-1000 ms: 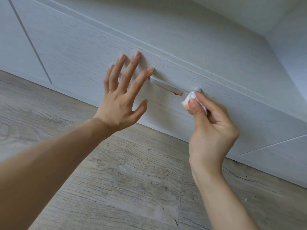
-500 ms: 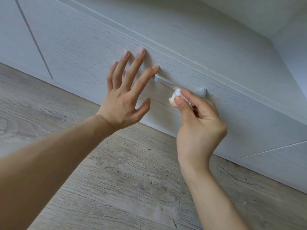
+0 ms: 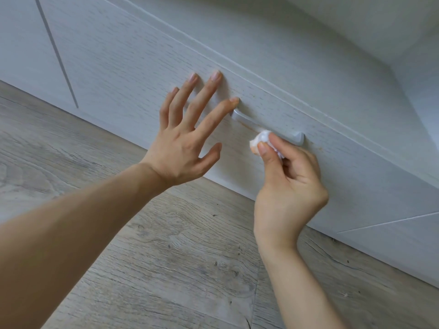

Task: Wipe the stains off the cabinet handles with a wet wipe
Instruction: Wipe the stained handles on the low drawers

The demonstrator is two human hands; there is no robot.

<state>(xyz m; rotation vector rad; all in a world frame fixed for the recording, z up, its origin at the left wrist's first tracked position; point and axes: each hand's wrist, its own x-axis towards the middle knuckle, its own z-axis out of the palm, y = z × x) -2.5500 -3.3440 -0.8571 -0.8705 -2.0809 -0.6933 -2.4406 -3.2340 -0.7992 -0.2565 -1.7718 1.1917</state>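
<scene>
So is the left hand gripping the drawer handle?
No, the left hand lies open with fingers spread on the drawer front, beside the handle, not around it.

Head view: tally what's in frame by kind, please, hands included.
Hands: 2 (left hand spread flat on the drawer front, right hand pinching the wipe)
Wet wipes: 1 (wet wipe, balled up)
Cabinet handles: 1 (handle)
Total: 4
</scene>
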